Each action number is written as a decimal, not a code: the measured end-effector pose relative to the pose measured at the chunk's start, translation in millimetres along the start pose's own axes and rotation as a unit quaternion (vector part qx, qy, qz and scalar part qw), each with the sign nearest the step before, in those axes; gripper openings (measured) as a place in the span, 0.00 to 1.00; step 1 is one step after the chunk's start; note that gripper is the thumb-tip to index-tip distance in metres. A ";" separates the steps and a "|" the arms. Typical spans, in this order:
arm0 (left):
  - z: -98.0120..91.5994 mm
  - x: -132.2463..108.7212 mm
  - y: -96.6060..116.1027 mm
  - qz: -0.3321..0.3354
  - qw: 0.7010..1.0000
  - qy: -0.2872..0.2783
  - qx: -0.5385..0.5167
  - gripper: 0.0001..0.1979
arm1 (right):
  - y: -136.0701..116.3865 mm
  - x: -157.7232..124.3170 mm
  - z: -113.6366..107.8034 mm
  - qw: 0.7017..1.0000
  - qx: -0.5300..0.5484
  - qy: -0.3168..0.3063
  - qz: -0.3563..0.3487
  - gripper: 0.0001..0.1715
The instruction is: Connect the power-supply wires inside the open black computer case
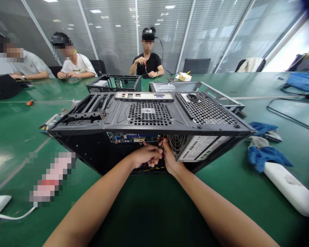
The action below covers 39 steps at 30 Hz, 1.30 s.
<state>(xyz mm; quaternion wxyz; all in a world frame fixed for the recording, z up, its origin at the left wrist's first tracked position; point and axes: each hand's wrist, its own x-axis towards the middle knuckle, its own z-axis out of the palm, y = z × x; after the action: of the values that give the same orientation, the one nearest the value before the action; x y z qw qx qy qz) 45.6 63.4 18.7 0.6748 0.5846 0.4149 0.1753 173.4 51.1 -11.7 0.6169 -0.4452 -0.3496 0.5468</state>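
Observation:
A black computer case point(113, 115) stands on the table in front of me with its rear panel facing up and its near side open. Inside, a motherboard point(123, 137) shows at the back, and the power supply point(202, 148) with its fan grille sits at the right. Both my hands reach into the opening, close together. My left hand point(148, 154) has its fingers curled, and what lies in them is hidden. Just left of the power supply, my right hand point(169, 156) is closed at thin red and dark wires point(161, 139). Its fingertips are partly hidden.
Beyond the case stand another black case frame point(115, 82) and a grey open case point(195, 87). Blue-and-white gloves point(266, 156) and a white power strip point(289, 187) lie at right. A blue basket point(304, 81) is farther back. Several people sit across the green table point(20, 137).

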 end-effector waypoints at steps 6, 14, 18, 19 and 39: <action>-3.9 0.8 -2.4 -0.043 0.981 -0.047 -0.185 0.20 | 1.1 0.4 -0.6 1.000 -0.015 0.014 -0.012 0.27; -15.2 6.5 -9.1 -0.084 0.938 -0.124 -0.311 0.14 | 2.8 2.0 -0.4 1.000 0.022 -0.006 0.012 0.29; -17.8 7.3 -10.4 -0.098 0.933 -0.098 -0.333 0.11 | 5.2 3.2 -0.2 1.000 0.022 0.007 0.000 0.27; -17.8 6.7 -10.8 -0.096 0.931 -0.093 -0.339 0.10 | 5.5 3.4 0.0 1.000 0.022 0.011 -0.002 0.27; -11.0 -2.3 -12.1 -0.037 0.951 -0.111 -0.285 0.15 | -7.4 -6.9 1.7 0.999 -0.005 0.004 0.050 0.29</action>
<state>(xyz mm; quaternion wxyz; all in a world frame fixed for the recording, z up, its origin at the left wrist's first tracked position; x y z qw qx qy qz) 32.8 65.7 8.6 0.8611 0.3685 0.2911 0.1950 173.5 44.6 -3.9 0.5880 -0.4678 -0.3271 0.5731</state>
